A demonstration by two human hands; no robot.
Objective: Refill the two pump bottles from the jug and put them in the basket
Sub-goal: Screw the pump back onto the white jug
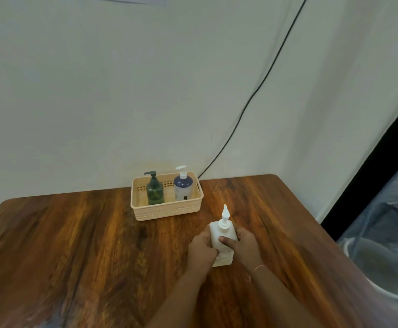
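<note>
Nearest me, I see the left grip (202, 248) and right grip (245, 245) curled round the white pump bottle (221, 233), upright on the surface (74, 245). Behind it, the beige basket (167, 211) holds a green bottle (155, 192) and a blue bottle (183, 185).

Both forearms in from 6 o'clock, bare, angled toward 12. Left grip (202, 248) curled round 9 o'clock side of white pump bottle (221, 232). Right grip (246, 245) wrapped on 3 o'clock side, thumb (226, 240) laid across the front.
</note>
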